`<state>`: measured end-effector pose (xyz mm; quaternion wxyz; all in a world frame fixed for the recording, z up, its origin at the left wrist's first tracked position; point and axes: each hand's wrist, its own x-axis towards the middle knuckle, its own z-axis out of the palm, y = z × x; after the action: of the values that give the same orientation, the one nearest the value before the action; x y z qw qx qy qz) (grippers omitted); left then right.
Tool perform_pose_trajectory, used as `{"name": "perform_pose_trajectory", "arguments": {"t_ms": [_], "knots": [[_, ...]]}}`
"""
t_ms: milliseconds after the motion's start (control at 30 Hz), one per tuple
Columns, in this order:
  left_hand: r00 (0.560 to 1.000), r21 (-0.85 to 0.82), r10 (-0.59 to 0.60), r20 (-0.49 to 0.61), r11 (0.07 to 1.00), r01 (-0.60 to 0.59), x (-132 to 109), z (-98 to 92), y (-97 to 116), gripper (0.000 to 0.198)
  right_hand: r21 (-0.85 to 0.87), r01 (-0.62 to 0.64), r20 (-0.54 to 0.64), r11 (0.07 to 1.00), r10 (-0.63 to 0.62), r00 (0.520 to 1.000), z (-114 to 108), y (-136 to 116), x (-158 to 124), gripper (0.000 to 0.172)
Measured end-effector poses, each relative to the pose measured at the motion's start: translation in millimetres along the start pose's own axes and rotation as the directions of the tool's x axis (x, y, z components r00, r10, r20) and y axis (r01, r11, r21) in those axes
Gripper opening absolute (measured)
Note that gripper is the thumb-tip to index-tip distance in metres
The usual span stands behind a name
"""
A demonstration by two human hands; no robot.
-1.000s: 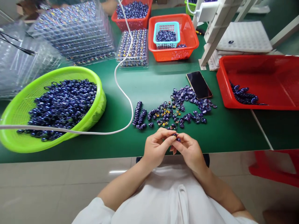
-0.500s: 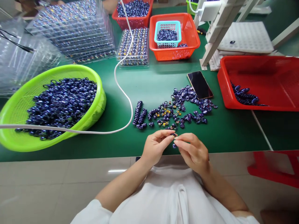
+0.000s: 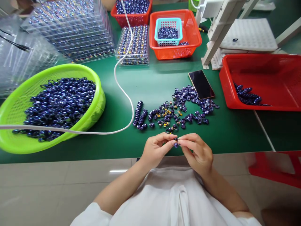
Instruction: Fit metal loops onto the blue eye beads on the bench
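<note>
Both hands meet at the table's front edge, around a small shiny dark-blue ring with a round bead (image 3: 176, 145). My left hand (image 3: 156, 149) pinches it from the left between thumb and fingers. From the right, my right hand (image 3: 197, 152) pinches the same piece, fingertips close to those of the left. The fingertips cover part of it. Just beyond the hands lies a scatter of loose dark-blue pieces (image 3: 203, 117), some carrying gold-coloured squares (image 3: 167, 113). Left of these are rows of dark-blue rings (image 3: 138, 113) stacked side by side.
A lime-green basket (image 3: 100, 103) full of dark-blue rings stands at left, crossed by a white cable (image 3: 122, 91). Farther back are stacked clear trays (image 3: 70, 34) and an orange basket (image 3: 175, 55). A phone (image 3: 201, 84) and a red bin (image 3: 265, 108) are at right.
My hands have shifted slightly around the held piece, and its round bead now shows higher, between the fingertips. The right hand has moved a little to the right.
</note>
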<state>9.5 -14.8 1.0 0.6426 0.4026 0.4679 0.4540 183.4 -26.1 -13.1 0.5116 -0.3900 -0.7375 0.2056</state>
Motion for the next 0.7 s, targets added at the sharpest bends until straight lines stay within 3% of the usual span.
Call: {"name": "perform_pose_trajectory", "arguments": {"t_ms": [500,700], "knots": [[0.998,0.089,0.063,0.011,0.994,-0.064,-0.8,-3.4,-1.6,0.016,0.004,-0.059,-0.027,0.998,0.059,0.998,1.6,-2.7,4.4,0.034],[0.986,0.261,0.168,0.026,0.951,-0.168,-1.6,-5.6,-1.8,0.015,-0.016,-0.054,-0.022,0.998,0.054,0.998,4.1,-2.4,1.7,0.037]]}}
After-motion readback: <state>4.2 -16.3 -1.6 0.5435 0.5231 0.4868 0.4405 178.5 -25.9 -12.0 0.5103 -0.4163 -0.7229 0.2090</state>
